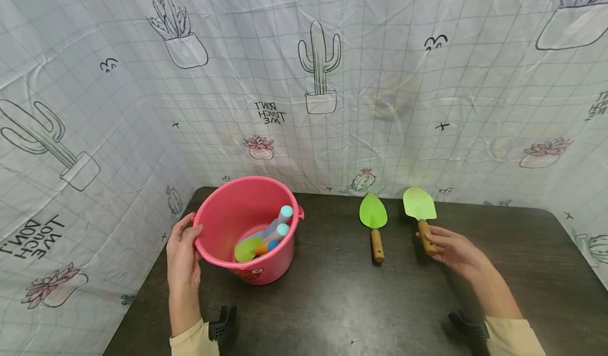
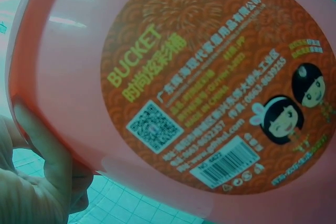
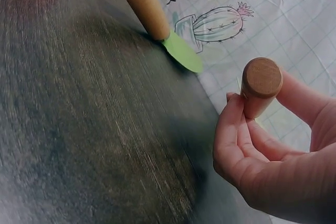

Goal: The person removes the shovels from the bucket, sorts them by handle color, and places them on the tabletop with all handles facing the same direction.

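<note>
A pink bucket (image 1: 280, 263) tilts on the dark table at the left, with an orange printed label (image 2: 215, 87) on its side. My left hand (image 1: 182, 250) grips its left rim, thumb over the edge. At the right, my right hand (image 1: 456, 250) holds a garden shovel (image 1: 420, 204) by its wooden handle (image 3: 262, 80), between thumb and fingers. The shovel has a broad, pale green blade pointing away from me. To its left lies a garden trowel (image 1: 373, 211) with a pointed green blade and a wooden handle.
Inside the bucket are pale-blue-ended handles (image 1: 286, 213), a green blade (image 1: 247, 250) and an orange handle (image 1: 263, 249) with a blue end. A white grid-patterned cloth (image 1: 380, 82) with cactus drawings hangs behind and left of the dark table (image 1: 332, 308).
</note>
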`<state>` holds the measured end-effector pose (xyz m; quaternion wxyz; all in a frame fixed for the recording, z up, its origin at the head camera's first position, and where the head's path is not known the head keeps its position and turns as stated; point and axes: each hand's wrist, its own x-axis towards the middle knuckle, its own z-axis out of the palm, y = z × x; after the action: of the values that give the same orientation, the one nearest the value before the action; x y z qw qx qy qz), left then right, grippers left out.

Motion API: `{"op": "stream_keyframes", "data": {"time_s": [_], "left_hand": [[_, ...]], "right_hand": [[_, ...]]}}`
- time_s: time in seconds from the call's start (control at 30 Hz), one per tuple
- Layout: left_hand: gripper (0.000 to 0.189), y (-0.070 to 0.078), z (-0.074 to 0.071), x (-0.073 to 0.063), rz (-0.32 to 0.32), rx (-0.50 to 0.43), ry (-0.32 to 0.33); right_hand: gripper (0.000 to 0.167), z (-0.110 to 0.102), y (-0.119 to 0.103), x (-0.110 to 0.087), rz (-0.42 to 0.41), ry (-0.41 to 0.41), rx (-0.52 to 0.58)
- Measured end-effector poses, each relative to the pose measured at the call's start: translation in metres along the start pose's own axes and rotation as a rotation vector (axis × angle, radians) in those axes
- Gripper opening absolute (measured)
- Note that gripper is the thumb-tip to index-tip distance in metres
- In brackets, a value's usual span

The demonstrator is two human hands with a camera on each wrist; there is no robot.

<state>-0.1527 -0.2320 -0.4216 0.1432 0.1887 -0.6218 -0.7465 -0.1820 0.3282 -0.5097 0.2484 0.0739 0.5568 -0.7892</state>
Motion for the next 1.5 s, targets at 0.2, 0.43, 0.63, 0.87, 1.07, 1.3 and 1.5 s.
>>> {"op": "stream_keyframes", "data": {"time_s": [0.2,0.43,0.63,0.87,1.07,1.3,1.5], "left_hand": [[0.051,-0.001,-0.001,0.000,0.008,-0.022,-0.014],[0.052,-0.002,-0.002,0.001,0.010,-0.019,-0.017],[0.053,-0.002,-0.002,0.001,0.013,-0.023,-0.020],[0.053,0.000,-0.001,0.001,-0.001,-0.039,-0.021],[0.053,0.001,-0.001,0.001,-0.005,-0.040,-0.022],[0.051,0.001,0.000,0.000,-0.002,-0.020,-0.013],[0.047,0.002,0.001,0.000,-0.011,-0.009,0.002]], "right_hand": [[0.025,-0.001,0.001,-0.001,0.003,0.011,0.032],[0.024,-0.001,0.002,-0.003,0.015,0.015,0.051],[0.021,-0.001,0.001,-0.002,0.024,0.049,-0.004],[0.067,-0.003,-0.001,-0.002,0.058,0.117,-0.157],[0.071,-0.003,-0.002,-0.001,0.042,0.113,-0.273],[0.075,-0.002,-0.004,-0.002,0.053,0.140,-0.400],[0.073,0.002,-0.008,-0.005,0.031,0.158,-0.506]]}}
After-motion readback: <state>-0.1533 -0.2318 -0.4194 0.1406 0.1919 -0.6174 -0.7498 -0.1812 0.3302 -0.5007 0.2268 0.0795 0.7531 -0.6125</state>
